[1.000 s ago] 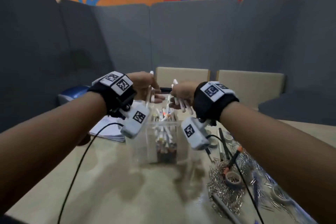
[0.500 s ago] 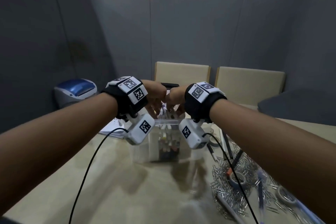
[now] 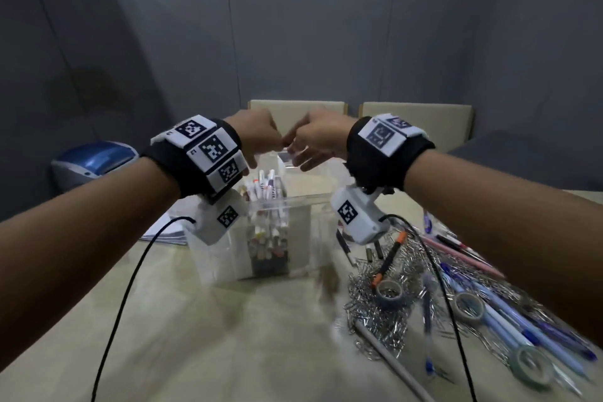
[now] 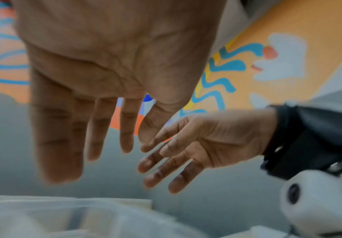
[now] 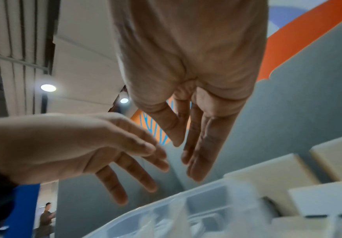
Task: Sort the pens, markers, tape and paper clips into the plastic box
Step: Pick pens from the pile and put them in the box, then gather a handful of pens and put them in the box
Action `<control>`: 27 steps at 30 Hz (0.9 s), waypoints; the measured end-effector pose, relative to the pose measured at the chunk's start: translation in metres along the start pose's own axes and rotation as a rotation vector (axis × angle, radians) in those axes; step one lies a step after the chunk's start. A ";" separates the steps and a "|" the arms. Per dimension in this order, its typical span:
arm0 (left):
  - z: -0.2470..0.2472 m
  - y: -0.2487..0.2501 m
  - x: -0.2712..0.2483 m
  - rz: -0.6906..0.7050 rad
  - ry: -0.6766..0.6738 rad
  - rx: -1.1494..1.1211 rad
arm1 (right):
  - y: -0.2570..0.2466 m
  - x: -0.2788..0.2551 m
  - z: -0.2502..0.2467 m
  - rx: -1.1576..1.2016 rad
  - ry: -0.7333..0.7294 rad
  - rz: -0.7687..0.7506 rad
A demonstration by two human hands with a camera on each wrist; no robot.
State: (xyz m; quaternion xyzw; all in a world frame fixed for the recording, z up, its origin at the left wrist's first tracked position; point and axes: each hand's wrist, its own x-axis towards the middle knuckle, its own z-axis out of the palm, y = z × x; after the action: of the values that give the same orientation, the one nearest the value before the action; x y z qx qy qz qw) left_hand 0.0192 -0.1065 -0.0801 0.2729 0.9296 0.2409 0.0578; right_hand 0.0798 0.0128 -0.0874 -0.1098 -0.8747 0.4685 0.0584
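Observation:
A clear plastic box (image 3: 222, 258) stands mid-table with several white markers (image 3: 267, 186) upright in its middle compartment. My left hand (image 3: 257, 140) and right hand (image 3: 313, 143) hover close together just above its far rim. In the left wrist view my left hand (image 4: 104, 80) has straight fingers and holds nothing, and the right hand (image 4: 196, 145) beside it is also spread. The right wrist view shows my right hand (image 5: 196, 136) empty over the box (image 5: 166, 214). Right of the box lie a paper clip pile (image 3: 381, 320), tape rolls (image 3: 390, 290), and pens (image 3: 489, 320).
A blue-grey device (image 3: 91, 160) and papers (image 3: 163, 232) sit at the left. Black cables (image 3: 130, 287) hang from both wrists over the table. Two beige chair backs (image 3: 297, 108) and a grey partition stand behind. A person (image 5: 47, 217) stands far off.
Both hands held white markers above the box, dipped toward it, and now hover above it empty with fingers spread. The markers stand in the box.

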 end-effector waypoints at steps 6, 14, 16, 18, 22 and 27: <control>0.031 0.064 -0.009 0.396 0.008 -0.162 | 0.053 -0.050 -0.096 -0.085 0.107 0.071; 0.159 0.114 -0.013 0.783 -0.420 0.104 | 0.191 -0.127 -0.160 -0.503 0.112 0.349; 0.185 0.118 -0.013 0.790 -0.440 0.171 | 0.215 -0.147 -0.165 -0.525 0.137 0.348; 0.204 0.119 -0.011 0.776 -0.431 0.230 | 0.231 -0.161 -0.164 -0.589 0.152 0.304; 0.227 0.115 -0.003 0.762 -0.384 0.300 | 0.252 -0.174 -0.150 -0.660 0.126 0.221; 0.240 0.112 0.009 0.748 -0.264 0.317 | 0.271 -0.173 -0.143 -0.660 0.260 0.199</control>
State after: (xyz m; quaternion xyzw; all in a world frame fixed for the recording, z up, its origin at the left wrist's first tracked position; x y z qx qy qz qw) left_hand 0.1233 0.0806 -0.2367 0.6252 0.7768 0.0622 0.0425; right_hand 0.3138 0.2310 -0.2335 -0.2658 -0.9490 0.1465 0.0849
